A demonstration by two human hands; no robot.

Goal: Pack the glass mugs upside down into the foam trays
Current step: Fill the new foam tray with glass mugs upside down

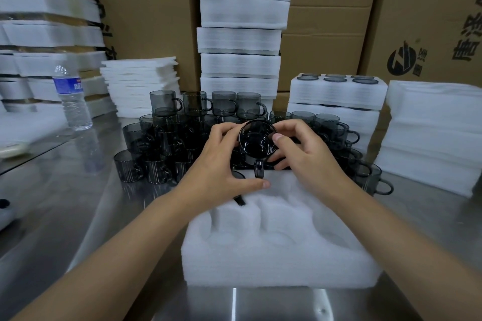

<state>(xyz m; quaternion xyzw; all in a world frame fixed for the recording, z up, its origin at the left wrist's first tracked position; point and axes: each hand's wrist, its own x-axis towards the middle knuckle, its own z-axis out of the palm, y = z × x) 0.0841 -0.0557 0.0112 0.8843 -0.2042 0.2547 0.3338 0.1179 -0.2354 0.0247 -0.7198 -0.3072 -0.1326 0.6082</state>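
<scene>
Left hand [224, 161] and right hand [310, 159] clasp one mug [257, 139] above the tray's [281, 263] far edge | glass likely slick, rigid, breakable: grip the body.

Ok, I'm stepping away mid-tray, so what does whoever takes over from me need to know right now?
Hands: left hand and right hand both grip one dark glass mug above the far edge of the foam tray, with its handle pointing toward you.
Done: a seated mug appears to be in the tray's far-left pocket. A filled tray tops the stack on the right.
Left: seat the held mug, then fill the remaining pockets from the loose mugs behind.
</scene>
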